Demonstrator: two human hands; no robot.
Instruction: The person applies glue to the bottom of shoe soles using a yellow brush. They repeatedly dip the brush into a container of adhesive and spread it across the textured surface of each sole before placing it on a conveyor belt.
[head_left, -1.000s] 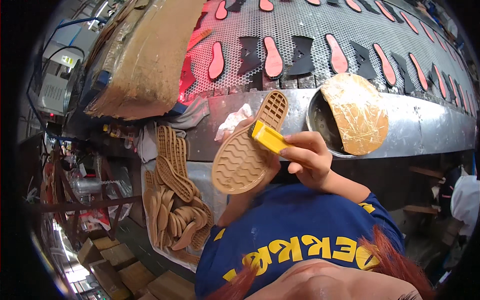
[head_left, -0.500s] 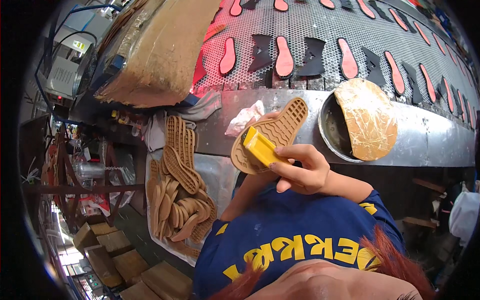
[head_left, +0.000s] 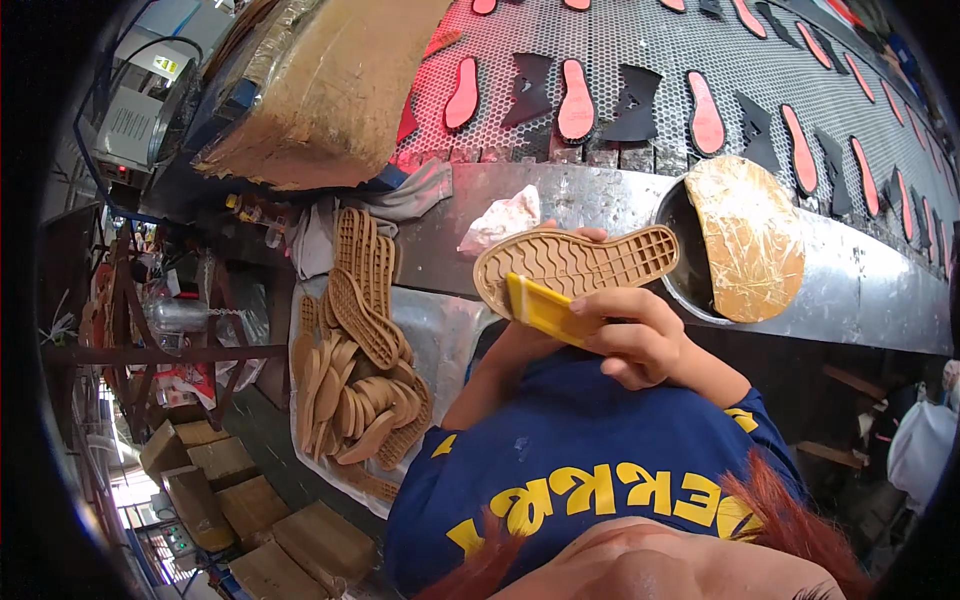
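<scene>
A tan shoe sole (head_left: 560, 258) lies across my left hand (head_left: 532, 340), its grooved, gridded underside facing up. Fingertips of that hand show past the sole's upper edge; the rest is hidden beneath it. Between the thumb and fingers of my right hand (head_left: 637, 335) is a flat yellow tool (head_left: 548, 308) with a pale edge. That edge rests on or just over the wide left end of the sole; contact cannot be told. To the left, a pile of similar tan soles (head_left: 365, 385) lies on a pale sheet (head_left: 450, 330).
On the metal ledge (head_left: 600, 190) lie a crumpled whitish cloth (head_left: 503, 220) and a round pan (head_left: 680, 250) partly covered by a stained board (head_left: 745, 240). Beyond, a perforated conveyor (head_left: 630, 40) carries pink insoles and black pieces. Cardboard boxes (head_left: 255, 530) stand lower left.
The sole has turned clockwise, its narrow end now pointing right instead of up and right. My right hand and the yellow tool have shifted slightly right and down. Both grips stay closed.
</scene>
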